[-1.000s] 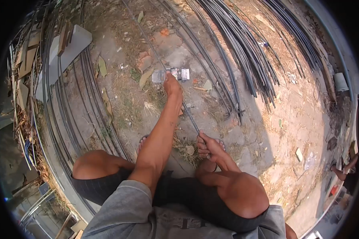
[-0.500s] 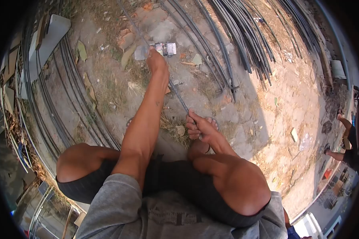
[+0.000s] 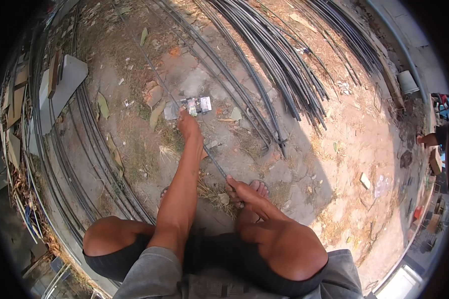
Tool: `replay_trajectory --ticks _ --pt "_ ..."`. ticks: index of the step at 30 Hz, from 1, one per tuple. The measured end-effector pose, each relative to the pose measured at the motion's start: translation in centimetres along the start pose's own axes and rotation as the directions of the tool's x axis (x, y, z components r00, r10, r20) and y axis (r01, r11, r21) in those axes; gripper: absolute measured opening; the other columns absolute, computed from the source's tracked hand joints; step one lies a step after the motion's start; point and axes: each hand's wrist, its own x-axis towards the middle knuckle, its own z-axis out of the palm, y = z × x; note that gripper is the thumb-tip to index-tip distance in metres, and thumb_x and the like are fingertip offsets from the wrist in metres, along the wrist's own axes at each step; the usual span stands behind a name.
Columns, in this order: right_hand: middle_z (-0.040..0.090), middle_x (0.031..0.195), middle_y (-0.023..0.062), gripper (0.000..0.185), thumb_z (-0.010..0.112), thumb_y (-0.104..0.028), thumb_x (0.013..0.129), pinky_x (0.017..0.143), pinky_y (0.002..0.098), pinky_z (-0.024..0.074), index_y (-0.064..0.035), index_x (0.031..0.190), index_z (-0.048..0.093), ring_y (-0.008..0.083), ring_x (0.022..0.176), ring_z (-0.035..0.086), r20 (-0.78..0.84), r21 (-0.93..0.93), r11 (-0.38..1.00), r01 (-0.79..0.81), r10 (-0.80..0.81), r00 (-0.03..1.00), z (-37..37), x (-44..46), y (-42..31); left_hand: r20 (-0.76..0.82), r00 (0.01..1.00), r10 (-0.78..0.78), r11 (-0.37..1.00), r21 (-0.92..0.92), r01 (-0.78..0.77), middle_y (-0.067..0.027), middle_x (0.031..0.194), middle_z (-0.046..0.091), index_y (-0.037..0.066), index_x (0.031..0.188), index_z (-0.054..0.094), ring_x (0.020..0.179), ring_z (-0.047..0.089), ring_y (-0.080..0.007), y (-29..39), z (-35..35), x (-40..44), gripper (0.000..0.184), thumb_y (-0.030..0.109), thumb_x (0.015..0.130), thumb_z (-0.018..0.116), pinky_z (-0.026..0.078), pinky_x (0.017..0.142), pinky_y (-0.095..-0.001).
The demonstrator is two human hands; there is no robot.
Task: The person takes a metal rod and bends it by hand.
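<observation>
A long thin metal rod (image 3: 213,160) slants from the top left of the view down to between my knees. My left hand (image 3: 188,123), arm stretched forward, is closed round the rod next to a small printed packet (image 3: 197,105) on the ground. Nearer my body, my right hand (image 3: 242,193) is closed round the rod's near end, in front of my right foot (image 3: 259,188). A ring shows on one right finger. The fingertips of both hands are partly hidden.
Bundled rods (image 3: 269,55) lie at the top right, more rods (image 3: 97,164) at the left beside a pale board (image 3: 60,99). A white bucket (image 3: 408,82) stands at the far right. Another person's foot (image 3: 426,140) shows at the right edge.
The camera view has shifted, moving the ground and rods in the picture. Both hands still hold the rod. The person at the right edge has changed position.
</observation>
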Motion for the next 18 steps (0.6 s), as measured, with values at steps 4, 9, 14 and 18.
replay_trajectory --ticks 4,9,14,18 --pt "0.028 0.060 -0.0047 0.047 0.030 -0.057 0.099 0.042 0.0263 0.0192 -0.0168 0.077 0.040 0.0092 0.048 0.019 0.140 0.147 0.986 -0.081 0.061 0.988 -0.9 0.4 0.4 -0.010 0.998 0.058 0.998 -0.034 -0.058 -0.0017 0.061 0.040 0.007 0.083 0.050 0.044 0.035 -0.0139 -0.2 -0.1 0.4 0.046 0.051 0.095 0.044 0.025 0.038 -0.0315" --pt "0.049 0.068 0.0048 0.055 0.037 -0.061 0.095 0.066 0.0308 0.0414 -0.0092 0.100 0.055 0.0190 0.065 0.050 -0.164 -0.574 0.784 0.236 -0.393 0.905 -0.2 -1.4 0.3 0.085 0.992 -0.096 0.993 -0.055 0.101 0.0007 0.055 0.033 0.010 0.077 0.045 0.041 0.032 -0.0135 1.6 0.0 -2.6 0.049 0.056 0.093 0.044 0.022 0.035 -0.0301" --pt "0.058 0.107 0.0204 0.074 0.051 -0.057 0.090 0.091 0.0401 0.0409 -0.0092 0.144 0.034 0.0313 0.094 0.059 -0.027 -0.833 0.420 0.359 -0.679 0.733 -1.1 -2.9 2.4 0.252 0.965 -0.078 0.964 -0.226 0.137 0.0022 0.058 0.032 0.014 0.083 0.048 0.043 0.027 -0.0107 0.5 0.7 -0.7 0.042 0.055 0.092 0.049 0.020 0.038 -0.0265" --pt "0.057 0.112 0.0242 0.075 0.058 -0.045 0.087 0.086 0.0466 0.0458 -0.0056 0.144 0.031 0.0373 0.098 0.060 -0.080 -0.946 0.274 0.173 -0.714 0.695 -1.4 -7.1 1.7 0.192 0.969 -0.156 0.971 -0.150 0.186 0.0013 0.065 0.038 0.009 0.103 0.051 0.047 0.027 -0.0109 1.0 3.4 -1.6 0.053 0.060 0.092 0.045 0.021 0.039 -0.0268"
